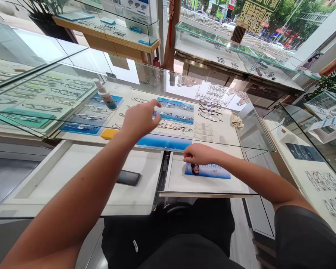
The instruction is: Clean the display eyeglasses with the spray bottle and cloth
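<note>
My left hand (140, 118) is raised over the glass counter top (226, 141), thumb and index finger apart, nothing visible between them. Below it, rows of eyeglasses (175, 127) lie under the glass, some on a blue display card (172, 110). By the counter's front edge, above the right drawer, is my right hand (201, 153). Its fingers curl downward, and whatever they may hold is hidden. Partly beneath that hand and forearm, a blue printed card (212, 172) with a portrait lies in the drawer (175, 183).
A white spray bottle (105, 95) stands on the glass at left; a crumpled beige cloth (236, 121) lies at right. The pulled-out left drawer (81, 164) contains a dark glasses case (129, 178). Other glass showcases (212, 59) surround the counter.
</note>
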The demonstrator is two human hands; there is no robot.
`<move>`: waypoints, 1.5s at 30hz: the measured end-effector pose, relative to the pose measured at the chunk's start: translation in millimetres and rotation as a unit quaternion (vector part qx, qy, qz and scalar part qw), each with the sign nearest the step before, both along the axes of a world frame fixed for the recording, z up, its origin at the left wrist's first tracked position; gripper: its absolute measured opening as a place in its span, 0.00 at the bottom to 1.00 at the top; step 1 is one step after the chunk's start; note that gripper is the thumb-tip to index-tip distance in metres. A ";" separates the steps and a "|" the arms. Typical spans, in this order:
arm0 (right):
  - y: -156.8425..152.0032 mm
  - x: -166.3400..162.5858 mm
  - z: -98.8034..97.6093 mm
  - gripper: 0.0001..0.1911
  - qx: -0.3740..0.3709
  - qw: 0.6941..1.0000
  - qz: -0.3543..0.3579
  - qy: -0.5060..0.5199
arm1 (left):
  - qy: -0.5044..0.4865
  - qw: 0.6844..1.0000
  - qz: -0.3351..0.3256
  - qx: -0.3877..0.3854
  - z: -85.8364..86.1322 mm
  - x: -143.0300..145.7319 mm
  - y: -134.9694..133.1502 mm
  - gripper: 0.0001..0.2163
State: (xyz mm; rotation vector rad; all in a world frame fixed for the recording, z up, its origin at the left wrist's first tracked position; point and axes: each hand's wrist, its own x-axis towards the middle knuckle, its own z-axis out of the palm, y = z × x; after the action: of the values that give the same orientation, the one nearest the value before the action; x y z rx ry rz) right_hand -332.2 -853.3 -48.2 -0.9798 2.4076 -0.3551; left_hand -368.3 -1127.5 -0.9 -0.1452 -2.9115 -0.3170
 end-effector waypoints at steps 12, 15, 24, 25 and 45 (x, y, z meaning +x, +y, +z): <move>-21.5 -147.6 -106.5 0.16 0.059 0.966 -0.140 0.211 | 0.017 0.991 0.115 0.062 -55.3 -34.1 -59.8 0.16; -29.6 -158.4 -117.7 0.16 0.074 0.961 -0.144 0.224 | 0.020 0.991 0.118 0.063 -54.7 -32.3 -60.0 0.15; -37.6 -163.7 -117.2 0.16 0.111 0.952 -0.167 0.229 | 0.021 0.988 0.128 0.078 -54.7 -32.1 -59.6 0.14; -38.4 -160.3 -114.6 0.16 0.108 0.952 -0.167 0.232 | 0.021 0.988 0.128 0.080 -54.5 -32.2 -59.3 0.14; -5.2 48.2 70.8 0.08 -0.055 0.987 -0.051 0.145 | 0.033 0.990 0.104 0.086 -54.8 -32.3 -55.0 0.17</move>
State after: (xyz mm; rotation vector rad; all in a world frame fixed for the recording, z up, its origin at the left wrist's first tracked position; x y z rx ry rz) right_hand -284.0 -858.5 22.6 -1.0189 2.7329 -0.4098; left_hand -400.6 -1182.4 -55.7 0.1692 -2.7858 -0.5132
